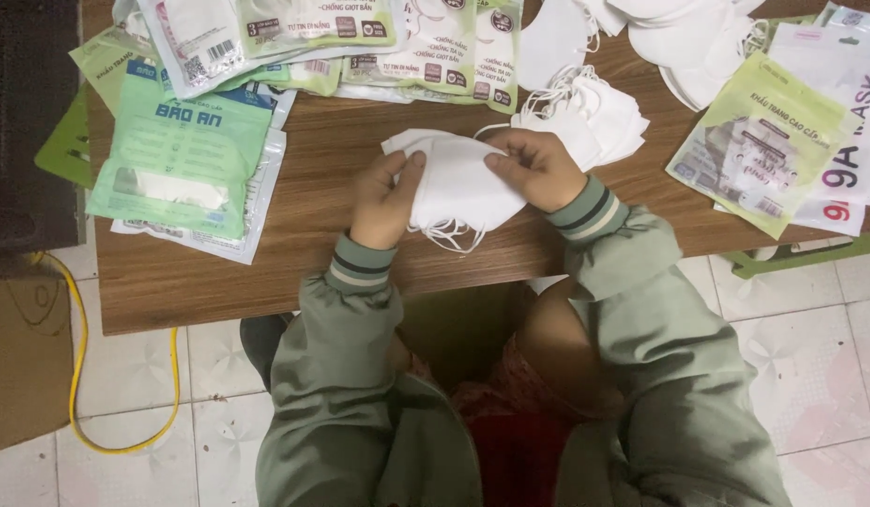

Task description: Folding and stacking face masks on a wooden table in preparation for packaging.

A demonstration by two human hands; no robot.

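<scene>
Packets in green and white lie stacked at the counter's left edge, with more of them fanned along the far edge. On the bare wood of the counter, just inside the near edge, the left hand closes on a small stack of white face masks; its thumb presses on top near the stack's left end and its fingers curl at the same end. The right hand grips the stack's right end in the same way, thumb on top, fingers wrapped behind. So the masks sit between the two hands, held at both ends, their ear loops hanging loose over the near edge. Judging by the look, the masks are light, soft and floppy, likely to slide apart, so a pinch at both folded ends seems the safest hold, well clear of the thin loops. Just right of the right hand rests a loose pile of white masks, and further packets lie at the right edge.
</scene>
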